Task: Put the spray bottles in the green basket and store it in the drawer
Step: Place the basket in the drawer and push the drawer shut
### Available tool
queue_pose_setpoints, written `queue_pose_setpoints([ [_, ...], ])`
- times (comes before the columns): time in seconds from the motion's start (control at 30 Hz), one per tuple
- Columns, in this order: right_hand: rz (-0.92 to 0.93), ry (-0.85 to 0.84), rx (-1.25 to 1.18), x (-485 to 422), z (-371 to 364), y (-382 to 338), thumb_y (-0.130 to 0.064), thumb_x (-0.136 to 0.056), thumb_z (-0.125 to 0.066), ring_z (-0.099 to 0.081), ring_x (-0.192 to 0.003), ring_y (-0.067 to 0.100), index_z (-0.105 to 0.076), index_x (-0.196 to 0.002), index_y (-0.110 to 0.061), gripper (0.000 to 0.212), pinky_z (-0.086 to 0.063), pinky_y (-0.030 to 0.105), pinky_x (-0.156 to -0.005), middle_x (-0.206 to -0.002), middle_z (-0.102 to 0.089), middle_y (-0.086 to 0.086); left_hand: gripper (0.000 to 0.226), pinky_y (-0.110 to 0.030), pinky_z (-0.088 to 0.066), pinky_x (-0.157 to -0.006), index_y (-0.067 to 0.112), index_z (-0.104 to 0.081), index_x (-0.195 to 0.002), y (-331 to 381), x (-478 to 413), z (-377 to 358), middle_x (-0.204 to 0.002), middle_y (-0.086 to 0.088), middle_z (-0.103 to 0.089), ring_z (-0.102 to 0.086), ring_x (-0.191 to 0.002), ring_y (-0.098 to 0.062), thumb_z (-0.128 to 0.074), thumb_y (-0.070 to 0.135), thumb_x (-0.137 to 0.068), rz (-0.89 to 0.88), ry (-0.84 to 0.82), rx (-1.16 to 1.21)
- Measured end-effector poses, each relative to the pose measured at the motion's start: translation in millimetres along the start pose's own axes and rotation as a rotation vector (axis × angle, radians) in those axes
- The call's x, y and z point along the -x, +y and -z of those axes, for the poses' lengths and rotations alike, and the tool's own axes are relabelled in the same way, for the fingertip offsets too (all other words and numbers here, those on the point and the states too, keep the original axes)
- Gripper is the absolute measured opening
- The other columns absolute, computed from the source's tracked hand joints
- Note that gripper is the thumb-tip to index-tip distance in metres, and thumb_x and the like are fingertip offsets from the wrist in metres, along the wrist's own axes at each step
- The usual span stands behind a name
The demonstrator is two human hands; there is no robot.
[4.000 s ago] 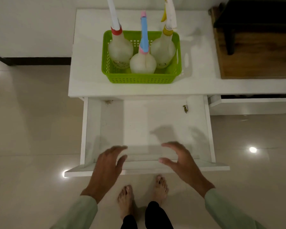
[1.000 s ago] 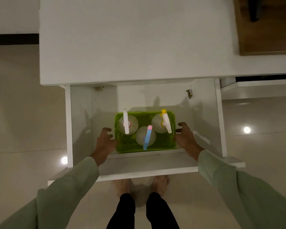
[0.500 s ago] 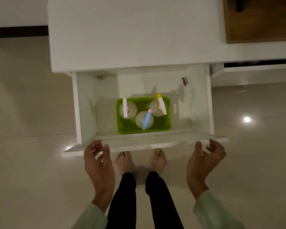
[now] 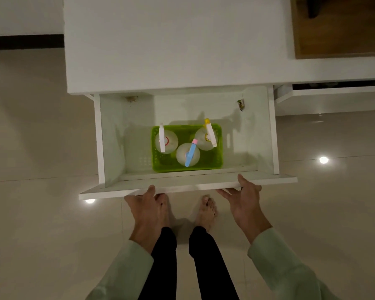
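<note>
The green basket [image 4: 212,163] stands inside the pulled-out white drawer [image 4: 108,139], close to its front wall. Three clear spray bottles stand upright in it: one with a red collar [image 4: 170,142] at the left, one with a blue and pink nozzle [image 4: 185,155] in the middle, one with a yellow tip [image 4: 202,138] at the right. My left hand [image 4: 147,207] holds the drawer's front panel [image 4: 100,192] from below, thumb on top. My right hand [image 4: 245,202] holds the same panel further right, thumb on the top edge.
The white cabinet top [image 4: 171,40] lies above the drawer. A wooden board [image 4: 338,33] sits at the far right. A small dark scrap [image 4: 240,104] clings to the drawer's right inner wall. My bare feet [image 4: 206,210] stand on the glossy tile floor under the drawer front.
The basket with the bottles went from the cabinet top into the drawer. Both hands let go of it, drew back, and now grip the drawer's front panel.
</note>
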State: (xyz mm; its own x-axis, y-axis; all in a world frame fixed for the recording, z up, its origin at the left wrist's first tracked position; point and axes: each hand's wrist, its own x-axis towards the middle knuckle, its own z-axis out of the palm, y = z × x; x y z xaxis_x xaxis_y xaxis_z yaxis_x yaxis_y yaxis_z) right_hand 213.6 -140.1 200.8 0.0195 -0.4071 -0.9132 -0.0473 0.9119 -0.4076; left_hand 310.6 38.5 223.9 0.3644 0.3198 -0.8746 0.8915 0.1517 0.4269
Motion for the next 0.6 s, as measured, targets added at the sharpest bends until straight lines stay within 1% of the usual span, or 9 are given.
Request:
queue_pose_setpoints([
  [0.03,0.003,-0.011,0.0,-1,-3,-2,-0.002,-0.102,-0.05,-0.063,-0.11,0.038,-0.039,-0.122,-0.02,0.029,-0.052,0.068,-0.093,-0.115,-0.056,0.014,0.033,-0.021,-0.054,-0.054,0.013,-0.035,-0.116,2,0,-3,-0.108,-0.012,-0.059,-0.068,-0.095,-0.028,-0.059,0.004,-0.095,-0.016,-0.008,0.006],
  [0.07,0.002,-0.016,0.0,-3,-6,-4,0.001,-0.102,-0.049,-0.062,-0.113,0.04,-0.034,-0.132,-0.02,0.04,-0.052,0.067,-0.092,-0.118,-0.055,0.017,0.032,-0.019,-0.054,-0.051,0.012,-0.035,-0.115,4,0,-6,-0.105,-0.011,-0.058,-0.068,-0.093,-0.027,-0.058,0.003,-0.095,-0.029,-0.016,0.017],
  [0.13,0.013,-0.018,0.004,-5,-16,-8,0.006,-0.1,-0.046,-0.061,-0.115,0.041,-0.029,-0.141,-0.02,0.052,-0.054,0.065,-0.089,-0.123,-0.053,0.019,0.031,-0.017,-0.052,-0.046,0.011,-0.035,-0.114,11,-3,-13,-0.099,-0.009,-0.059,-0.069,-0.087,-0.026,-0.057,0.002,-0.095,-0.051,-0.022,0.022],
  [0.17,0.02,-0.02,0.008,-6,-20,-10,0.007,-0.1,-0.046,-0.061,-0.116,0.041,-0.028,-0.142,-0.021,0.054,-0.055,0.065,-0.088,-0.125,-0.052,0.019,0.031,-0.019,-0.054,-0.049,0.011,-0.036,-0.116,14,-5,-16,-0.103,-0.01,-0.06,-0.07,-0.089,-0.027,-0.057,0.002,-0.095,-0.064,-0.023,0.011],
  [0.27,0.047,-0.044,0.015,-12,-34,-16,0.01,-0.099,-0.046,-0.06,-0.121,0.042,-0.025,-0.145,-0.023,0.06,-0.055,0.067,-0.09,-0.133,-0.048,0.018,0.037,-0.025,-0.055,-0.07,0.011,-0.037,-0.123,23,-16,-27,-0.126,-0.016,-0.057,-0.07,-0.102,-0.031,-0.057,0.001,-0.094,-0.102,-0.04,-0.005],
  [0.33,0.065,-0.071,0.018,-16,-43,-20,0.01,-0.099,-0.046,-0.059,-0.122,0.042,-0.025,-0.146,-0.025,0.062,-0.054,0.067,-0.091,-0.131,-0.049,0.016,0.041,-0.026,-0.055,-0.075,0.011,-0.036,-0.127,28,-22,-35,-0.132,-0.018,-0.055,-0.068,-0.109,-0.033,-0.056,-0.002,-0.093,-0.12,-0.049,-0.009],
  [0.4,0.083,-0.089,0.024,-19,-55,-25,0.01,-0.099,-0.046,-0.059,-0.122,0.042,-0.025,-0.146,-0.026,0.062,-0.054,0.066,-0.092,-0.129,-0.051,0.015,0.048,-0.023,-0.057,-0.07,0.01,-0.034,-0.133,36,-26,-45,-0.134,-0.017,-0.055,-0.068,-0.111,-0.033,-0.054,-0.006,-0.093,-0.134,-0.048,0.001],
  [0.53,0.112,-0.129,0.021,-26,-79,-35,0.009,-0.101,-0.046,-0.058,-0.123,0.042,-0.021,-0.15,-0.027,0.066,-0.051,0.067,-0.096,-0.139,-0.047,0.016,0.05,-0.017,-0.057,-0.062,0.003,-0.03,-0.143,53,-36,-62,-0.141,-0.022,-0.052,-0.062,-0.112,-0.025,-0.043,-0.005,-0.096,-0.151,-0.102,0.036],
  [0.6,0.115,-0.153,0.016,-29,-90,-41,0.008,-0.1,-0.048,-0.056,-0.127,0.042,-0.021,-0.152,-0.026,0.068,-0.052,0.064,-0.097,-0.141,-0.046,0.016,0.05,-0.014,-0.056,-0.057,0.008,-0.031,-0.141,63,-38,-72,-0.139,-0.019,-0.053,-0.064,-0.113,-0.028,-0.041,-0.008,-0.095,-0.155,-0.108,0.071],
])
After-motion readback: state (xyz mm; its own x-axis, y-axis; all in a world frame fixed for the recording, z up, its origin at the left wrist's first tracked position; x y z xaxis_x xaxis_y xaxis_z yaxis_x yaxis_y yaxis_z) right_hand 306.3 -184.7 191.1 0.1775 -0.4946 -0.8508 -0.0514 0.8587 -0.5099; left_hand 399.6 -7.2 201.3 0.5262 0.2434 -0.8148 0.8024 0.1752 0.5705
